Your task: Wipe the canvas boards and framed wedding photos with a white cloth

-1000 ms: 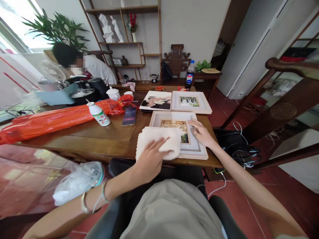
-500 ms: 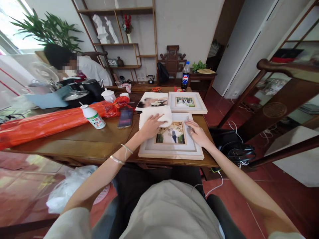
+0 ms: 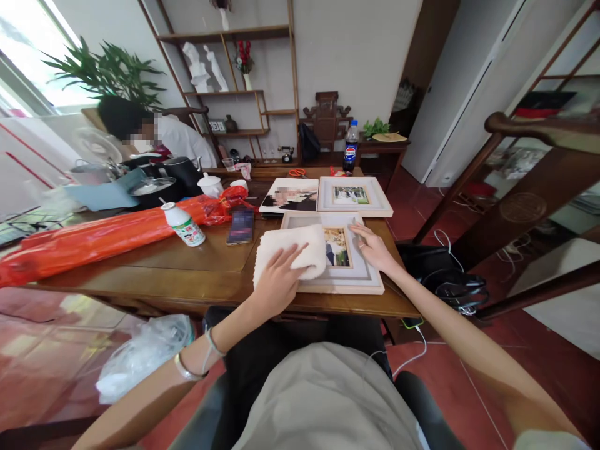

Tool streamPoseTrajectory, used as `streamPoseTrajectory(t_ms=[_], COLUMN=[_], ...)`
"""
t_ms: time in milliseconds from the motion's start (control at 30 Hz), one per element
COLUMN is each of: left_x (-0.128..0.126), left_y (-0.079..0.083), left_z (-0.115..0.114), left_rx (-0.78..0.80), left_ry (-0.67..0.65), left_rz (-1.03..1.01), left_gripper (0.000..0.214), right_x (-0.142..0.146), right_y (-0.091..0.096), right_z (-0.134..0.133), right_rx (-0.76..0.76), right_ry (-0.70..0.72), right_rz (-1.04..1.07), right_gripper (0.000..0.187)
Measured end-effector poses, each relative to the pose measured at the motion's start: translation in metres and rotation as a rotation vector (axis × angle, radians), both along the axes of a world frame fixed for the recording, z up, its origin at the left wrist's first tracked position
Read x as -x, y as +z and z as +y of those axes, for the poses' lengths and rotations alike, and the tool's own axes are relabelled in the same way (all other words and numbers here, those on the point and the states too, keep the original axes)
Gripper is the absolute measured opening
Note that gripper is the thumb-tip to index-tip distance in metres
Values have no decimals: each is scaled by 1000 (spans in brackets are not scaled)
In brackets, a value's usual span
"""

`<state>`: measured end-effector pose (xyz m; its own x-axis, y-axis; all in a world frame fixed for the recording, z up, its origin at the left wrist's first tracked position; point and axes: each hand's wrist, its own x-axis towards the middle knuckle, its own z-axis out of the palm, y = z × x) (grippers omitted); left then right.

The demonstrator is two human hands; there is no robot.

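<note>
My left hand [image 3: 277,278] lies on a folded white cloth [image 3: 285,240] with its fingers stretched over the top, holding it against the left part of a pale picture frame [image 3: 347,289]. Part of the photo [image 3: 341,247] inside that frame shows; the cloth hides the rest. My right hand [image 3: 372,247] rests over the frame's right side, fingers extended and a ring on one of them. Behind it lies a second pale frame [image 3: 384,203] with an outdoor photo. Left of that is a larger photo print [image 3: 288,192], partly pixelated.
On the table are a phone [image 3: 240,226], a white bottle [image 3: 184,225], a long red plastic-wrapped bundle [image 3: 112,228], orange-handled scissors [image 3: 297,172] and a cola bottle [image 3: 350,147]. Another person [image 3: 182,140] leans over at the far left. A wooden chair [image 3: 525,187] stands at the right.
My left hand has brought the cloth toward me and left, from the frame's upper part to its lower left side. My right hand stays at the right edge. The view has shifted slightly.
</note>
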<state>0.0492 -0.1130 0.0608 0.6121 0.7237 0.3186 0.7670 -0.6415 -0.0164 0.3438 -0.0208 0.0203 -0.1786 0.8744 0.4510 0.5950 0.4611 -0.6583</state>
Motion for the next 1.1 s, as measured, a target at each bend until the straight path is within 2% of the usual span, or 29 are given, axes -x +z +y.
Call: streamPoseTrajectory(t_ms=[233,300,367,433,533,767,867,967,1100], left_x=[-11,-14,-17,-19,-18,-16,-19,-24,-28], left_y=[6,3,1,0,1,16,22,23,23], left_z=[82,99,107,104,86,8,-14,-7,39], left_rx=[-35,-17,-10,-2,18,126,146,123,63], left_ry=[152,156,129,95,46,-52,-103,-69,97], left_rz=[8,46,87,117,131,149,141,111,9], left_gripper=[52,51,48,45,45,48,48,48,51], right_x=[0,1,1,0,-2,-1,-4,-9,-13], right_y=[1,3,4,4,4,1,-2,-4,-4], right_z=[-3,-4,-5,-6,-7,-5,-1,2,2], right_rx=[17,35,41,30,9,29,12,-36,-76], right_ry=[7,0,-7,-18,-36,65,92,135,210], right_rz=[-5,1,8,28,70,13,-54,-97,-120], right_gripper=[48,46,45,46,48,52,56,58,60])
